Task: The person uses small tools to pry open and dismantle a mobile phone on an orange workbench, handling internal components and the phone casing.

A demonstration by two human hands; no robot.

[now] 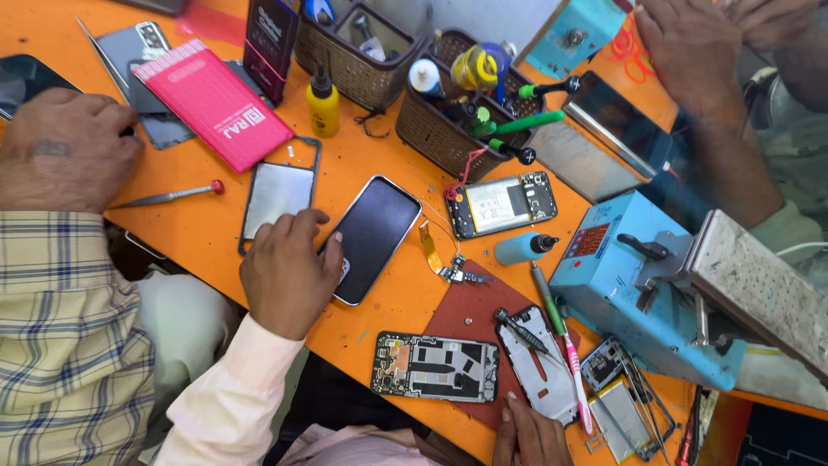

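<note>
The black phone lies face up, screen dark, on the orange counter, a little left of the middle of the frame. At the far left a co-worker's hand, out of a plaid sleeve, is rested on the counter. A pink box is seen to its right, with a red-tipped screwdriver below the box. A silver back frame is laid just beside the phone's left edge. The left hand, out of a pale pink sleeve, is held loosely open and laid over the phone's lower left corner, the fingertips on its edge and screen; nothing is clasped. The step in hand is judged to be a steadying or positioning of the phone flat on the counter. Just right of the phone an orange flex cable is trailed towards an opened handset whose battery is exposed, so a careful grip at the phone's edges would be called for if it were lifted. Lower down, a stripped circuit frame and a pale inner frame are laid on a red mat. The right hand is cut off by the bottom edge; its fingertips are set at the pale frame's lower end, and how far it is closed cannot be told. Further right stands a blue machine, and another person's hand is seen at the upper right.
</note>
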